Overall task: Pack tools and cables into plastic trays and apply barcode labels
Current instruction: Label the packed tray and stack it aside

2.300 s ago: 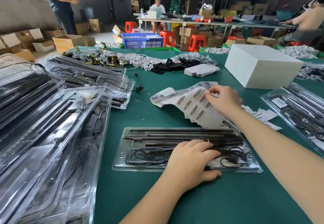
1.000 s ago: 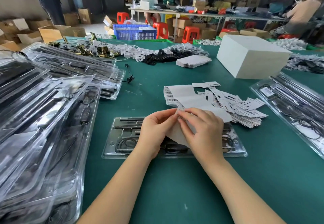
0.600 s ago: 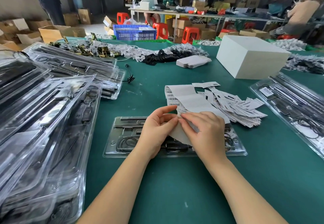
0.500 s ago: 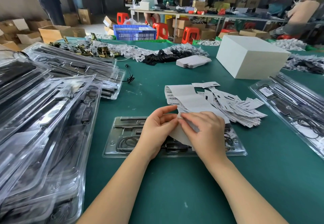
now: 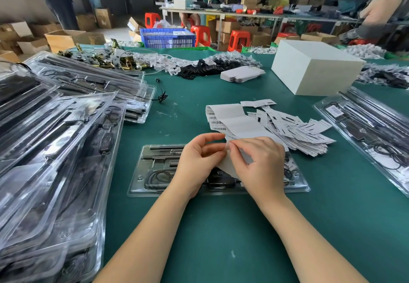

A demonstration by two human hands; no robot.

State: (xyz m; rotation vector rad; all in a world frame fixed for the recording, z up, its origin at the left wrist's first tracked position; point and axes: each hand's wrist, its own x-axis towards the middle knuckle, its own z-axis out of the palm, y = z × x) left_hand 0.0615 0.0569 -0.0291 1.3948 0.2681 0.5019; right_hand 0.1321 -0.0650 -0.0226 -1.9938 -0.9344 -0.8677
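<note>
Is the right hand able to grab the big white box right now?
Probably not right away. The right hand is pinching the label strip together with the left hand. The white box sits farther back, with nothing blocking it.

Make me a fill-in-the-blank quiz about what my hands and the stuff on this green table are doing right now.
1. Both hands, the left hand and the right hand, pinch the white strip of ____ labels.
2. Under the hands lies a clear plastic ____ holding black rods and cables.
3. The large white box stands on the table's far ____ side.
4. The table cover is ____.

Missing words: barcode; tray; right; green
</note>
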